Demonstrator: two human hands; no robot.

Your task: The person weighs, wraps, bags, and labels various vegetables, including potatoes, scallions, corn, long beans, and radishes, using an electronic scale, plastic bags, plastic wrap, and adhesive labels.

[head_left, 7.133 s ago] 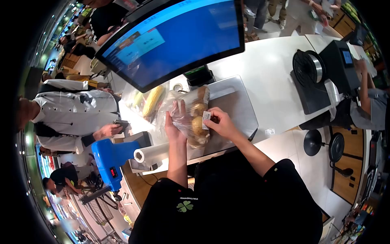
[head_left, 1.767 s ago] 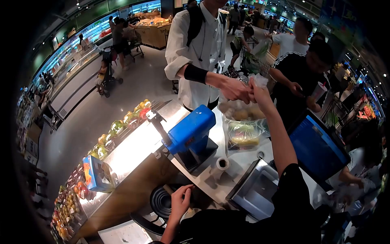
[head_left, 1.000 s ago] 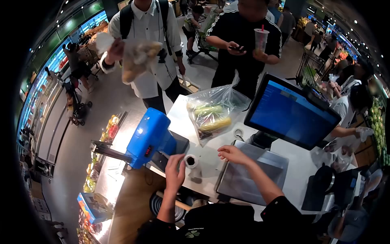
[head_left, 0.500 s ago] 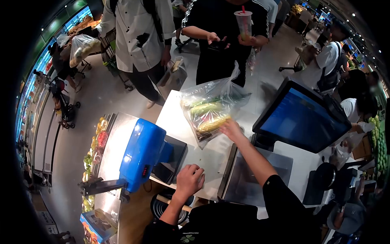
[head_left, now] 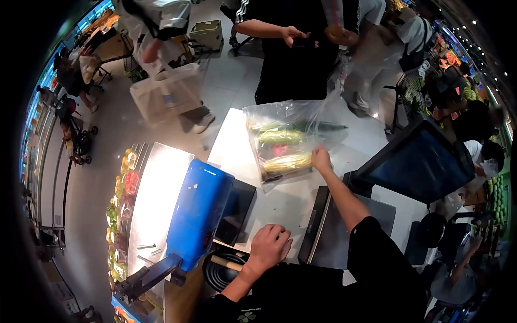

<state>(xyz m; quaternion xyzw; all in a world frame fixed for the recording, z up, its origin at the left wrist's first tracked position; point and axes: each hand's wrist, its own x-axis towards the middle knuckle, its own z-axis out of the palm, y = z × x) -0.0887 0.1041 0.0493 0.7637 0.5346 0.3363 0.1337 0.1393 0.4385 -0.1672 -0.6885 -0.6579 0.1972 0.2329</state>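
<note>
A clear plastic bag (head_left: 256, 116) of vegetables lies on the white counter (head_left: 229, 141). Through the film I make out corn cobs (head_left: 288, 163), a pale green vegetable (head_left: 281, 137) and something pinkish-red. My right hand (head_left: 321, 159) is closed at the bag's right edge, beside the lower corn cob, and seems to pinch the plastic. Nearer my body, my left hand (head_left: 269, 248) hovers low over the counter's front edge with curled fingers. Whatever it may hold is hidden.
A blue-cased device (head_left: 198, 212) stands left of the counter, a dark monitor (head_left: 420, 159) to the right. Below the monitor is a flat grey scale-like plate (head_left: 371, 212). Across the counter, a person in black holds a phone (head_left: 306, 44) and a drink cup (head_left: 333, 19).
The bag has settled flatter, its top no longer standing up. My right hand's fingers have closed at its edge. The light-shirted person at left has turned away, carrying a whitish bag.
</note>
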